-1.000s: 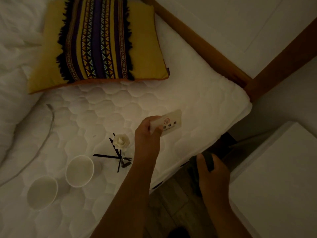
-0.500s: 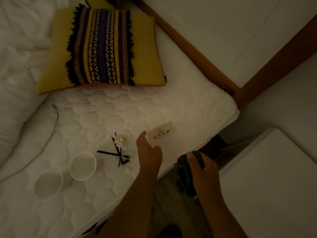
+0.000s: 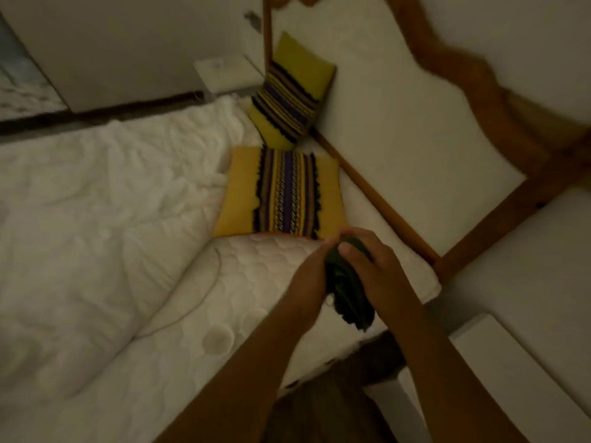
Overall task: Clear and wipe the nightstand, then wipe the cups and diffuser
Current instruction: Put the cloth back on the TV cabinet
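Observation:
A dark green cloth is bunched between both my hands above the mattress edge. My left hand presses against its left side and my right hand wraps over its top. One white cup stands on the quilted mattress to the left of my left forearm, and a second white cup shows partly beside that forearm. The white nightstand is at the lower right, with nothing on the part I see. My arms hide the diffuser and the small card.
A yellow striped cushion lies on the bed beyond my hands, and another cushion leans against the wooden headboard. A crumpled white duvet covers the left of the bed. A thin cable runs across the mattress.
My left hand let go of the card on the mattress and joined my right hand on the cloth. The cloth rose from the bedside gap. The camera tilted up toward the headboard.

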`<state>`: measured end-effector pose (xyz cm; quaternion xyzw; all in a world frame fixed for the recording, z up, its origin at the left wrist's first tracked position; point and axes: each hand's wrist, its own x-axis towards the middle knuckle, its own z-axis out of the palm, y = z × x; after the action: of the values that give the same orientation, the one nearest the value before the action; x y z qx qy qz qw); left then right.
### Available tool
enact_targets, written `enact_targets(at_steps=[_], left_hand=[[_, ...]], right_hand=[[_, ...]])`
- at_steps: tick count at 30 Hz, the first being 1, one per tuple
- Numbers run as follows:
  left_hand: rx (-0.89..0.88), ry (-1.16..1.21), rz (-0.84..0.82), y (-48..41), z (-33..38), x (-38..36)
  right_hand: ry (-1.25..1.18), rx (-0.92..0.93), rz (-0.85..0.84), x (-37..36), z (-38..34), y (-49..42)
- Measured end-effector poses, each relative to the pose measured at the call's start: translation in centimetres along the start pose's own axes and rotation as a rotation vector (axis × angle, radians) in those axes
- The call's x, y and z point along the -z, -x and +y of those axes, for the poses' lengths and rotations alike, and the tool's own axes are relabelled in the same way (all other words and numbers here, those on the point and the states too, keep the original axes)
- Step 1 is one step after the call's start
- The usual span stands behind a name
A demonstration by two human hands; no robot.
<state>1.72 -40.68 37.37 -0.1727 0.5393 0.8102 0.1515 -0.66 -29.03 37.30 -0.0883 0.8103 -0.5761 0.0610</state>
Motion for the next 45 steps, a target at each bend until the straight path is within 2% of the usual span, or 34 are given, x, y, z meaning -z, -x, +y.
enact_targets(at_steps=[2, 5, 7, 9, 12, 17, 21, 26, 32, 36, 45], left_hand=[[-0.142, -0.319, -0.022, 4.2, 5.1, 3.9], [-0.35, -0.969, 0.003, 12.2, 12.6, 10.9], [-0.351, -1.359, 0.095, 18.0, 15.9, 14.8], [-0.288, -1.548, 0.201, 23.5, 18.1, 17.8], [-0.223, -1.568, 0.508, 32.4, 19.1, 22.2], [-0.129, -1.503, 0.958, 46.5, 15.3, 27.8], [-0.072, -1.428, 1.196, 57.5, 10.6, 31.4], [0.068, -1.351, 1.442, 71.1, 4.7, 38.1], [0.199, -1.258, 1.658, 85.5, 0.7, 48.2], [0.253, -1.284, 1.678, 93.8, 0.5, 55.0], [0.226, -1.284, 1.735, 108.1, 2.7, 72.9]], right_hand=[[0.115, 0.08, -0.206, -0.8, -5.7, -0.4], [0.398, 0.271, -0.51, -4.0, -13.7, -0.8], [0.647, 0.479, -0.682, -8.0, -18.3, -0.1], [0.788, 0.672, -0.752, -12.3, -22.1, 1.3], [0.758, 0.892, -0.828, -19.5, -28.0, 4.0], [0.698, 1.214, -1.02, -31.1, -35.4, 10.6], [0.641, 1.409, -1.139, -40.8, -39.1, 18.4], [0.538, 1.689, -1.158, -53.2, -42.4, 31.0], [0.473, 1.877, -1.185, -68.3, -47.6, 45.0], [0.44, 1.903, -1.229, -77.7, -51.2, 52.1], [0.325, 1.968, -1.214, -98.2, -59.7, 61.4]])
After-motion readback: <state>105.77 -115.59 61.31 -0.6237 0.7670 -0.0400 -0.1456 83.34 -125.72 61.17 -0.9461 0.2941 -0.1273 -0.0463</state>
